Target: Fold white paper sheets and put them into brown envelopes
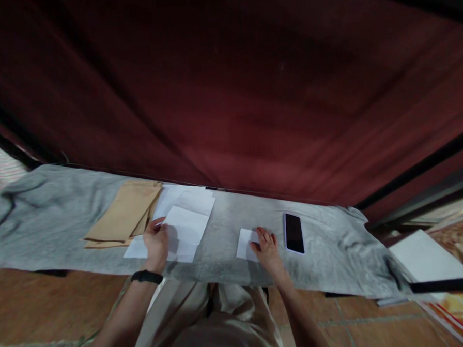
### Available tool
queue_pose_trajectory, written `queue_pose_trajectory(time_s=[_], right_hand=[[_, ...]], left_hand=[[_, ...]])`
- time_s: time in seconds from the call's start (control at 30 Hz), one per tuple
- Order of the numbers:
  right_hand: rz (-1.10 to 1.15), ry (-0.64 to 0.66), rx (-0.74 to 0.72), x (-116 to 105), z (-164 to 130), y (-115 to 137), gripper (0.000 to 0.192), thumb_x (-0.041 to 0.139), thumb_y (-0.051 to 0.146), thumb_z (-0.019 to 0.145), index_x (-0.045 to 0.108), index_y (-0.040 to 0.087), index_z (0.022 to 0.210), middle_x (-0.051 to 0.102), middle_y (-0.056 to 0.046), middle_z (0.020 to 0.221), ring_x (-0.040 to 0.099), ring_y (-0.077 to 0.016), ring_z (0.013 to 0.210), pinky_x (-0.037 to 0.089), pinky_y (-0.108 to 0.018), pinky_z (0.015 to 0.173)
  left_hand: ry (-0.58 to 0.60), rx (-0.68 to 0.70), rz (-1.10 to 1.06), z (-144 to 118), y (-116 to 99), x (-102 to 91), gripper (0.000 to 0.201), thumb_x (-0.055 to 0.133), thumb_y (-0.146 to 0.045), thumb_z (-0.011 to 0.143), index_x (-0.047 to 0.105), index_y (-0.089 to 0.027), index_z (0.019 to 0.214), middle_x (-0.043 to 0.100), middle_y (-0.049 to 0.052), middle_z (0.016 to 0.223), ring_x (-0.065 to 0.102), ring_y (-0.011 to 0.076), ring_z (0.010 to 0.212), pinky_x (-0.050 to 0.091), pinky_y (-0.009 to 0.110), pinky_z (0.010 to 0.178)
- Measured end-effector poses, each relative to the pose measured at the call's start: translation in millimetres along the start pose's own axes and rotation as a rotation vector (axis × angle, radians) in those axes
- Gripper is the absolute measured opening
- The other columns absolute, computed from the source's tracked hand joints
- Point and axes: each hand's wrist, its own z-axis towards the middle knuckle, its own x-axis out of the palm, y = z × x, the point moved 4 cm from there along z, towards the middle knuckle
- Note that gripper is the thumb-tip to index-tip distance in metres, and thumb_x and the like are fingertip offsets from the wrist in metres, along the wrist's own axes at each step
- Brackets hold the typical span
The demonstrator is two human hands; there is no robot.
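Right hand (267,249) flat, fingers spread, pressing a small folded paper (244,243) on the grey cloth (228,256), beside a phone (294,233). Left hand (156,242) pinching the near edge of a white sheet (185,225); beyond, brown envelopes (123,213). Probably light, limp, easily creased; best lifted by an edge.

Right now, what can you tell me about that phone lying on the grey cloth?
The phone is a slim rectangle with a dark, unlit screen and a pale rim. It lies flat, face up, on the grey cloth, long side pointing away from the person. It sits just beside the right hand, which rests on a small white paper. Nothing touches it.
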Motion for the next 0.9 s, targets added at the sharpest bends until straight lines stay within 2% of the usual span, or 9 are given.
queue_pose_trajectory(time_s=[0.13,0.23,0.3,0.37,0.5,0.6,0.77,0.83,0.9], right_hand=[[-0.054,0.157,0.078,-15.8,13.4,-1.4,0.046,0.069,0.033,0.090,0.061,0.027,0.135,0.064,-0.011,0.134,0.054,-0.0309,0.129,0.027,-0.051,0.117],[-0.058,0.276,0.149,-25.7,25.3,-0.4,0.048,0.076,0.032,0.084,0.064,0.026,0.129,0.064,-0.010,0.129,0.054,-0.0299,0.126,0.035,-0.043,0.111],[-0.012,0.309,0.174,-31.0,33.3,1.3,0.035,0.074,0.024,0.083,0.070,0.023,0.118,0.066,-0.010,0.121,0.059,-0.0275,0.118,0.042,-0.036,0.103],[0.054,0.312,0.172,-35.8,40.2,3.8,0.021,0.068,0.015,0.085,0.073,0.022,0.104,0.068,-0.009,0.113,0.065,-0.0234,0.104,0.046,-0.031,0.092],[0.155,0.250,0.149,-46.7,49.8,10.5,0.016,0.058,0.017,0.091,0.072,0.024,0.095,0.071,-0.005,0.104,0.068,-0.0188,0.089,0.047,-0.027,0.080],[0.391,0.123,0.127,-57.7,55.3,18.5,0.013,0.058,0.023,0.091,0.071,0.023,0.091,0.072,-0.002,0.090,0.067,-0.0187,0.082,0.047,-0.027,0.075],[0.729,-0.107,0.223,-74.3,57.7,25.3,0.021,0.058,0.038,0.091,0.068,0.021,0.087,0.071,-0.001,0.077,0.064,-0.0178,0.071,0.048,-0.026,0.066],[0.737,-0.206,0.217,-81.4,54.3,29.2,0.023,0.057,0.040,0.093,0.069,0.021,0.092,0.072,-0.002,0.082,0.066,-0.0187,0.077,0.050,-0.028,0.071],[0.694,-0.279,0.142,-85.9,47.9,36.8,0.022,0.055,0.038,0.097,0.070,0.022,0.097,0.075,-0.004,0.093,0.068,-0.0201,0.090,0.053,-0.032,0.082]], left_hand=[[-0.072,0.103,0.182,3.4,-2.7,-8.3,0.030,0.057,-0.021,0.062,0.063,-0.018,0.091,0.058,0.001,0.083,0.055,0.0162,0.074,0.050,0.032,0.074],[-0.075,0.262,0.304,-7.6,-15.6,-5.1,0.031,0.058,-0.019,0.068,0.067,-0.018,0.098,0.060,0.007,0.107,0.058,0.0239,0.103,0.047,0.044,0.100],[-0.010,0.424,0.374,-24.5,-26.7,5.1,0.029,0.058,-0.022,0.075,0.068,-0.019,0.101,0.059,0.010,0.120,0.054,0.0280,0.120,0.041,0.048,0.110],[0.125,0.482,0.356,-45.1,-31.5,20.5,0.028,0.056,-0.025,0.079,0.069,-0.020,0.104,0.060,0.011,0.123,0.054,0.0285,0.124,0.043,0.048,0.110],[0.429,0.284,0.192,-84.1,-22.3,57.2,0.030,0.057,-0.036,0.083,0.070,-0.020,0.104,0.070,0.009,0.109,0.065,0.0252,0.103,0.055,0.040,0.090],[0.581,0.117,0.103,-107.3,-14.3,79.9,0.036,0.066,-0.045,0.078,0.072,-0.019,0.102,0.073,0.010,0.107,0.067,0.0254,0.099,0.055,0.039,0.088],[0.664,-0.262,-0.104,-131.3,-13.1,95.8,0.052,0.079,-0.052,0.073,0.071,-0.018,0.112,0.073,0.012,0.113,0.069,0.0264,0.101,0.056,0.040,0.090],[0.711,-0.435,-0.226,-138.9,-16.4,101.0,0.054,0.081,-0.050,0.074,0.069,-0.017,0.117,0.072,0.013,0.116,0.070,0.0271,0.103,0.057,0.041,0.090],[0.745,-0.547,-0.313,-143.5,-20.2,107.0,0.052,0.079,-0.049,0.078,0.068,-0.017,0.118,0.072,0.015,0.118,0.070,0.0283,0.105,0.059,0.042,0.088]])
